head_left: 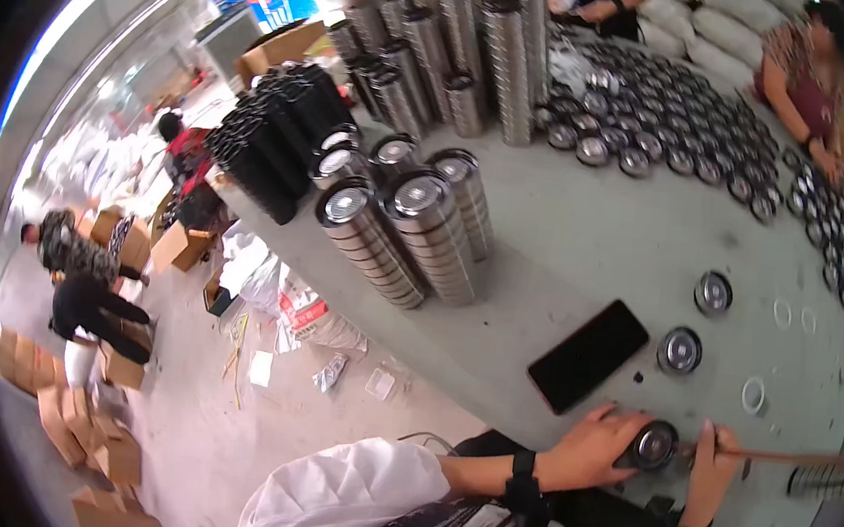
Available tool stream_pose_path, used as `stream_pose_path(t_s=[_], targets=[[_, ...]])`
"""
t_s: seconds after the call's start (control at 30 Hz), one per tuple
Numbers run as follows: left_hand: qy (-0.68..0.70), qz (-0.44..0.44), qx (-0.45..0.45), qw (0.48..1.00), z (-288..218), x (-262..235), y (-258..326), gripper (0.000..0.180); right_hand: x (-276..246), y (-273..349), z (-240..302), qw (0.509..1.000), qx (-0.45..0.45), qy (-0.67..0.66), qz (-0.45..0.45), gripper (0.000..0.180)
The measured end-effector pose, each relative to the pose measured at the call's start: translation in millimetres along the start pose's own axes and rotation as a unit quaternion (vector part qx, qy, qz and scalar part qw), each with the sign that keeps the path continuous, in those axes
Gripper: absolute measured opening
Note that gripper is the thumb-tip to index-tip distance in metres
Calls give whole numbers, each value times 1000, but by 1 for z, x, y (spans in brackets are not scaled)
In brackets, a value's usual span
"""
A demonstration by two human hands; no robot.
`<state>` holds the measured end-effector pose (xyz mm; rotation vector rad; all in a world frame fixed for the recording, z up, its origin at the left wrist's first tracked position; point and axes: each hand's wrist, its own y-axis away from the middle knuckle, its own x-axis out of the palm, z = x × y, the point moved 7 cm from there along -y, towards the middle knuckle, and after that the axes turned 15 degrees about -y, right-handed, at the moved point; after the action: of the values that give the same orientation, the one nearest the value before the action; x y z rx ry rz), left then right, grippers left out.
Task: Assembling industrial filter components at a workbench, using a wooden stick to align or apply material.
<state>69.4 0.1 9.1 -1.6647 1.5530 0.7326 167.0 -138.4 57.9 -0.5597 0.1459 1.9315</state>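
Note:
My left hand (595,447) is closed around a round metal lid (654,445) with a black rim, near the table's front edge. My right hand (713,468) is closed on a thin brown stick (786,457) that reaches off to the right. The stick's near end lies by the lid; whether they touch I cannot tell. Just beyond my hands are a silver lid (680,350) and another lid (713,293), both lying flat. A black phone (588,356) rests left of them. To their right lies a white ring (754,395), with two fainter rings (783,314) farther back.
Stacked silver lids (450,231) and black stacks (283,136) stand along the table's (554,245) left side, with taller columns (509,70) behind. Many loose lids (684,136) cover the far side. A person (810,72) sits at the far right. Cardboard boxes (92,425) stand on the floor.

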Motion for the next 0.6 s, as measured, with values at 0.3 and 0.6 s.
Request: stream_pose_path(t_s=[0.3, 0.6], targets=[[-60, -80, 38, 994, -13, -25, -4, 76, -24, 31, -31, 916, 108, -255, -291, 32], [-129, -385, 12, 914, 19, -292, 28, 66, -42, 43, -62, 887, 97, -283, -351, 31]])
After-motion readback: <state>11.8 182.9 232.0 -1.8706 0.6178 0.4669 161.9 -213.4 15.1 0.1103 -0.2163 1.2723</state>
